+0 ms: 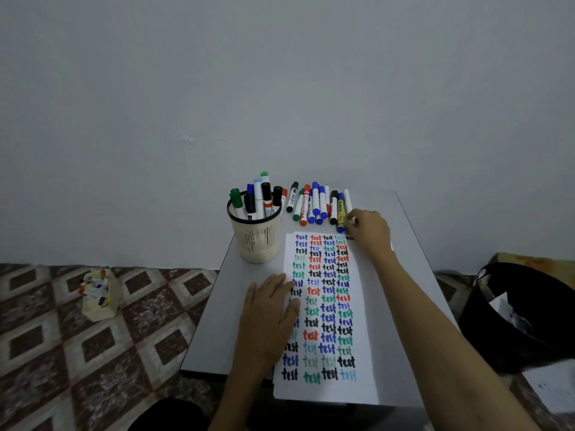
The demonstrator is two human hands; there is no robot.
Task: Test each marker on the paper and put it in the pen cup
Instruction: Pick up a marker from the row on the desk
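A white sheet of paper [367,306] covered with coloured "test" words lies on the small grey table [217,306]. My left hand [267,312] rests flat on the paper's left edge. A cream mesh pen cup [255,237] holding several markers stands at the table's far left. A row of loose markers [317,203] lies along the far edge. My right hand [370,228] reaches to the right end of that row and its fingers pinch a white marker [347,200], next to the yellow-and-blue marker [341,213].
A grey wall rises right behind the table. On the patterned floor to the left stands a cream box [99,295] with more markers. A black waste bin [522,315] with crumpled paper sits close to the table's right side.
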